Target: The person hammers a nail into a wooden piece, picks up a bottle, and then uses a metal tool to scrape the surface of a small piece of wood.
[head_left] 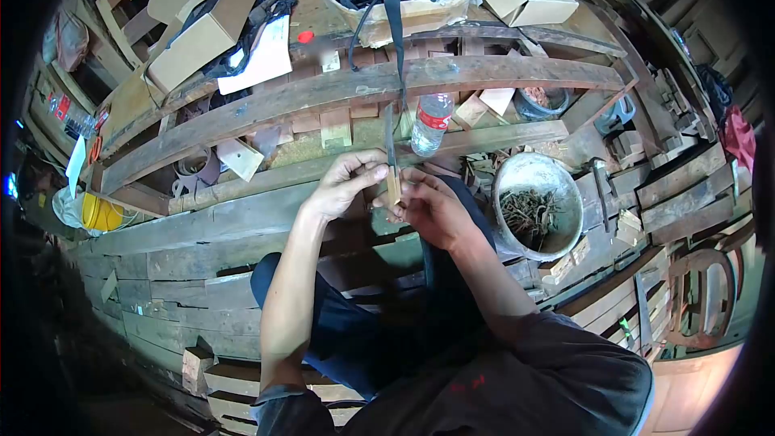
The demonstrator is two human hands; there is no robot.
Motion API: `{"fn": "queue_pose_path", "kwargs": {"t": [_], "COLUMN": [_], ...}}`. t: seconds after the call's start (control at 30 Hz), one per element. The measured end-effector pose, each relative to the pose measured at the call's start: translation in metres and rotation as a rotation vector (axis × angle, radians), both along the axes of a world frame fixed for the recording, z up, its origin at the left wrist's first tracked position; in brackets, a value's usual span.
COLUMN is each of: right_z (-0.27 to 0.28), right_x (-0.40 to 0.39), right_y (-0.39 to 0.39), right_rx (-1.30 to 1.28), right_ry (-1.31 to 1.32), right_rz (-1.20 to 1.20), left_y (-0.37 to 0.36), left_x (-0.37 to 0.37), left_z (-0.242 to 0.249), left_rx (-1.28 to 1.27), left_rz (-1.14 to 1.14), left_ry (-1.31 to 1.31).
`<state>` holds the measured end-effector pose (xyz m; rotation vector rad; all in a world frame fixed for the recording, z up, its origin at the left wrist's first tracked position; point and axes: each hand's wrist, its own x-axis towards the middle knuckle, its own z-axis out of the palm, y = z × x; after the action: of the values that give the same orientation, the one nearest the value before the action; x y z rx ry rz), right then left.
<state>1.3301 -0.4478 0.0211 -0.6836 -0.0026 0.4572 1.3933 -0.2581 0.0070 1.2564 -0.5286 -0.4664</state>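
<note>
Between my two hands stands a narrow dark blade (391, 136) with a light wooden piece (394, 186) at its lower end, like a knife with a wooden handle. My left hand (349, 184) is closed, its thumb and fingers pinching from the left where blade and wood meet. From the right, my right hand (433, 205) is closed with its fingertips on the wooden piece. Its fingers partly hide the lower end. Just behind my right hand, a clear bottle with a red label (432, 124) stands upright.
A bucket (539, 173) holding dry twig-like scraps stands to the right, with a hammer (601, 192) beyond it. A long wooden beam (323, 93) crosses in front. Behind it are a box with a dark bag (395, 20) and cardboard boxes (202, 36). Planks (186, 274) make the floor.
</note>
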Motion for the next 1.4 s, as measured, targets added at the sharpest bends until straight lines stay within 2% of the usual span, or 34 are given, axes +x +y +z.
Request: {"fn": "queue_pose_path", "kwargs": {"t": [0.07, 0.2, 0.3, 0.33, 0.43, 0.63, 0.77, 0.8, 0.9, 0.93, 0.97, 1.03, 1.07, 1.1, 1.17, 1.23, 1.3, 1.37, 1.4], "right_z": [-0.006, -0.024, -0.025, -0.019, -0.011, -0.017, -0.017, -0.015, 0.0, 0.01, 0.022, 0.06, 0.088, 0.115, 0.153, 0.243, 0.321, 0.391, 0.434], "right_x": [0.001, 0.0, 0.0, -0.003, -0.004, 0.001, 0.003, 0.004, 0.006, 0.007, 0.008, 0.006, 0.003, 0.004, 0.003, -0.005, -0.011, -0.015, -0.016], "right_y": [-0.002, -0.003, 0.004, 0.0, 0.0, 0.004, 0.009, 0.008, 0.009, 0.011, 0.011, 0.007, 0.003, -0.002, -0.006, 0.001, 0.006, 0.015, 0.02], "right_rx": [-0.118, -0.828, -0.817, -0.753, -0.754, -0.768, -0.717, -0.713, -0.647, -0.612, -0.558, -0.455, -0.451, -0.445, -0.349, -0.184, -0.129, -0.144, -0.162], "right_ry": [-0.106, -0.648, -0.64, -0.565, -0.544, -0.752, -0.684, -0.674, -0.631, -0.616, -0.593, -0.547, -0.538, -0.538, -0.377, -0.262, -0.151, -0.131, -0.152], "right_rz": [-0.059, -0.266, -0.417, -0.317, -0.314, -0.414, -0.412, -0.388, -0.334, -0.321, -0.301, -0.263, -0.251, -0.195, -0.069, -0.023, 0.053, 0.136, 0.21], "left_y": [-0.005, -0.011, -0.018, -0.019, -0.021, -0.016, -0.019, -0.023, -0.027, -0.029, -0.033, -0.037, -0.044, -0.047, -0.05, -0.045, -0.045, -0.036, -0.032], "left_x": [0.0, -0.002, -0.008, -0.008, -0.012, -0.018, -0.019, -0.018, -0.028, -0.025, -0.029, -0.032, -0.036, -0.039, -0.05, -0.055, -0.072, -0.089, -0.096], "left_z": [0.002, 0.003, 0.007, 0.006, 0.01, 0.015, 0.014, 0.019, 0.045, 0.05, 0.064, 0.096, 0.121, 0.145, 0.208, 0.267, 0.344, 0.43, 0.466], "left_rx": [0.069, 0.187, 0.169, 0.166, 0.136, 0.109, 0.113, 0.08, -0.029, 0.037, -0.017, 0.047, 0.085, -0.047, 0.03, 0.048, -0.019, 0.09, 0.034], "left_rz": [0.083, 0.163, 0.204, 0.205, 0.247, 0.262, 0.344, 0.371, 0.301, 0.375, 0.391, 0.365, 0.421, 0.39, 0.466, 0.51, 0.612, 0.669, 0.704], "left_ry": [-0.146, -0.186, -0.22, -0.209, -0.264, -0.26, -0.26, -0.357, -0.128, -0.198, -0.147, -0.047, -0.084, -0.048, -0.051, -0.189, 0.031, -0.003, 0.056]}}
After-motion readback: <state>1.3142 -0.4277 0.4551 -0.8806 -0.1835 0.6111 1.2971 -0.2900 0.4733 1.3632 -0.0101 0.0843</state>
